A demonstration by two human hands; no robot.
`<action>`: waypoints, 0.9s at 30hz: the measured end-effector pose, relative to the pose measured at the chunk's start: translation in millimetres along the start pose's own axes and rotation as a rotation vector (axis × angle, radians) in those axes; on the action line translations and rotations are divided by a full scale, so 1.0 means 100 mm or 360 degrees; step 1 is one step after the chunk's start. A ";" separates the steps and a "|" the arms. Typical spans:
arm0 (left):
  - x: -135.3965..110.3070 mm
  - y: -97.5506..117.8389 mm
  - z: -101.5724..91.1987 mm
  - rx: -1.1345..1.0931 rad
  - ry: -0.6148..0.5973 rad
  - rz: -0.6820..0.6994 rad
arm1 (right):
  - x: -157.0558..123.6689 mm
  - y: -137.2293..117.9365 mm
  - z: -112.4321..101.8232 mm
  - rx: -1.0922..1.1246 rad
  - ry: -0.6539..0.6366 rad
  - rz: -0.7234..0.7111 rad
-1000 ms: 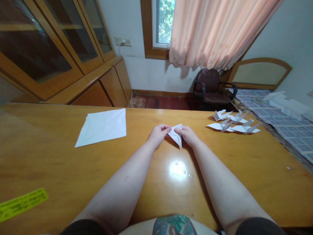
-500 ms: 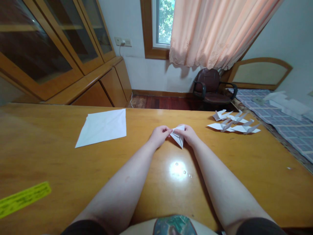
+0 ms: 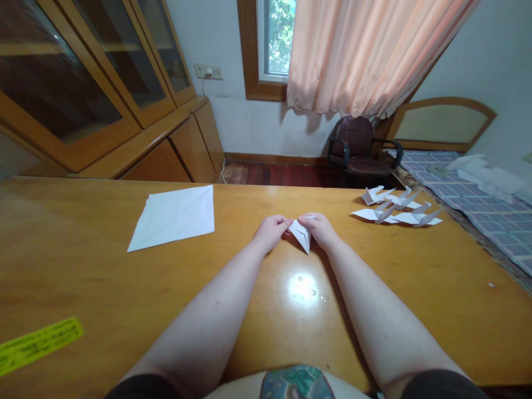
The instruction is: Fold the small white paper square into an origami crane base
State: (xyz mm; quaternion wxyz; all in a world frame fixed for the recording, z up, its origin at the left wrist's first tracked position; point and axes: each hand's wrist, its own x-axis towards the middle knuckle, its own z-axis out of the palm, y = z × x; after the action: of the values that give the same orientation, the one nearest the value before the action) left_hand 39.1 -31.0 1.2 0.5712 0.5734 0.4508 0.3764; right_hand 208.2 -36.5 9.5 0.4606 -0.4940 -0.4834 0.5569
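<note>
A small piece of folded white paper (image 3: 302, 235) is held between my two hands over the middle of the table, its narrow point turned toward me. My left hand (image 3: 273, 230) pinches its left corner between thumb and fingers. On the other side, my right hand (image 3: 319, 228) grips the upper right edge, thumb on top; the fingers behind the paper are hidden. Several finished paper cranes (image 3: 397, 206) stand grouped at the table's right rear. To the left lies a stack or sheet of white paper (image 3: 177, 217), flat near the far edge.
The wooden table (image 3: 166, 299) spans the view, with a yellow label (image 3: 39, 344) at its left front. Beyond it are a glass-door cabinet (image 3: 137, 111), a brown armchair (image 3: 357, 145) and a bed with a checked cover (image 3: 469, 194).
The right thumb has drawn back toward the paper's upper right edge, showing more of the folded face. The paper's point has shifted slightly left and nearer to me.
</note>
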 end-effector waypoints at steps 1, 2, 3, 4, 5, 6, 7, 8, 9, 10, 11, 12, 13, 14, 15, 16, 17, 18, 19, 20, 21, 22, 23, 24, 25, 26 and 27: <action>0.01 0.00 0.00 -0.0019 0.0006 0.0008 | 0.00 0.00 0.00 0.0018 0.0011 0.0008; 0.01 -0.01 0.00 -0.0034 0.0017 0.0018 | 0.00 -0.01 0.01 0.0036 0.0025 0.0017; 0.02 -0.02 0.00 -0.0050 0.0032 0.0023 | -0.01 -0.01 0.01 0.0051 0.0035 0.0023; 0.03 -0.03 -0.01 -0.0074 0.0050 0.0022 | -0.01 -0.02 0.01 0.0057 0.0042 0.0023; 0.04 -0.04 -0.01 -0.0104 0.0073 0.0017 | -0.01 -0.02 0.00 0.0064 0.0055 0.0019; 0.05 -0.04 -0.01 -0.0133 0.0096 0.0008 | -0.01 -0.02 0.00 0.0076 0.0078 0.0009; 0.05 -0.05 -0.02 -0.0158 0.0114 -0.0006 | -0.01 -0.02 0.00 0.0088 0.0106 -0.0004; 0.06 -0.05 -0.02 -0.0175 0.0128 -0.0017 | -0.01 -0.02 0.00 0.0094 0.0132 -0.0017; 0.06 -0.04 -0.02 -0.0189 0.0140 -0.0023 | 0.00 -0.01 -0.01 0.0091 0.0147 -0.0027; 0.05 -0.04 -0.02 -0.0209 0.0152 -0.0026 | 0.00 0.00 -0.01 0.0084 0.0154 -0.0034; 0.05 -0.03 -0.01 -0.0235 0.0164 -0.0029 | 0.00 0.00 0.00 0.0076 0.0152 -0.0034; 0.04 -0.02 -0.01 -0.0266 0.0174 -0.0031 | 0.01 0.01 0.00 0.0073 0.0150 -0.0032; 0.04 -0.02 -0.01 -0.0299 0.0179 -0.0030 | 0.01 0.01 0.00 0.0071 0.0149 -0.0029; 0.03 -0.01 -0.01 -0.0319 0.0173 -0.0029 | 0.01 0.02 0.00 0.0071 0.0148 -0.0029; 0.03 -0.01 -0.01 -0.0312 0.0160 -0.0023 | 0.02 0.02 0.00 0.0069 0.0147 -0.0032; 0.03 -0.01 -0.01 -0.0279 0.0143 -0.0009 | 0.02 0.02 0.00 0.0063 0.0138 -0.0037; 0.03 -0.02 -0.01 -0.0232 0.0133 0.0009 | 0.02 0.02 0.00 0.0053 0.0124 -0.0045; 0.03 -0.03 -0.01 -0.0188 0.0131 0.0027 | 0.02 0.02 0.00 0.0043 0.0106 -0.0054; 0.03 -0.04 -0.01 -0.0157 0.0139 0.0041 | 0.02 0.02 0.00 0.0031 0.0095 -0.0061; 0.04 -0.04 -0.01 -0.0144 0.0153 0.0049 | 0.02 0.02 0.00 0.0017 0.0093 -0.0061; 0.04 -0.04 -0.01 -0.0150 0.0173 0.0051 | 0.02 0.02 0.00 0.0002 0.0100 -0.0057; 0.05 -0.04 0.00 -0.0170 0.0194 0.0050 | 0.02 0.03 0.01 -0.0013 0.0109 -0.0045; 0.05 -0.04 0.00 -0.0196 0.0215 0.0050 | 0.02 0.03 0.01 -0.0020 0.0121 -0.0033; 0.05 -0.03 0.00 -0.0230 0.0236 0.0046 | 0.03 0.04 0.01 -0.0017 0.0130 -0.0022; 0.05 -0.02 -0.01 -0.0275 0.0255 0.0036 | 0.03 0.04 0.01 -0.0006 0.0135 -0.0016; 0.05 -0.01 -0.01 -0.0332 0.0270 0.0017 | 0.03 0.05 0.01 0.0008 0.0140 -0.0014; 0.05 -0.01 -0.01 -0.0392 0.0280 -0.0008 | 0.04 0.06 0.01 0.0020 0.0150 -0.0016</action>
State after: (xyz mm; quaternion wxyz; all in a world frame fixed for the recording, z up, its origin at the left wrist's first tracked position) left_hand 39.8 -26.1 0.1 0.5963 0.4629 0.4509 0.4763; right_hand 206.4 -33.5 2.7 0.4887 -0.5143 -0.4601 0.5338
